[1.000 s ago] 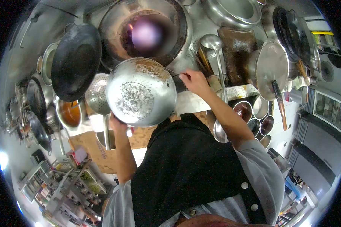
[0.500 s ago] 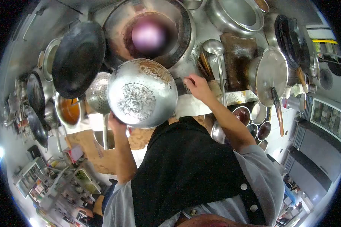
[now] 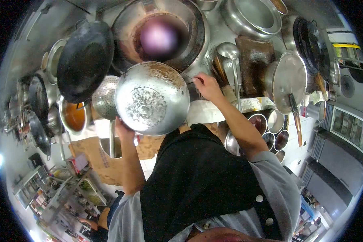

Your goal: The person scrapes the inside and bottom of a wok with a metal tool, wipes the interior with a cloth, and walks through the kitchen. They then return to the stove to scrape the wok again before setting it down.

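Note:
A large silver metal bowl [image 3: 149, 101], dark and worn at its middle and brownish near the far rim, is tilted in front of my apron. My left hand [image 3: 125, 131] grips its near left edge; part of the fingers is hidden behind it. To the right of the bowl, my right hand [image 3: 207, 86] is closed in a pinch. A thin, wire-like rod [image 3: 185, 75] runs from those fingertips toward the bowl's far rim; its other end is hard to make out. Beyond the bowl, a wok burner [image 3: 121, 38] glows purple-white at its centre.
A black wok [image 3: 84, 62], a perforated strainer [image 3: 105, 99] and a pot of orange liquid [image 3: 74, 117] are at left. At right are a ladle [image 3: 228, 50], a large steel pot [image 3: 252, 18] and a round pan [image 3: 289, 82]. Another person's arm [image 3: 88, 222] shows lower left.
My right hand has shifted slightly left toward the bowl, and the thin rod at its fingertips now shows clearly. The bowl and my left hand have barely moved.

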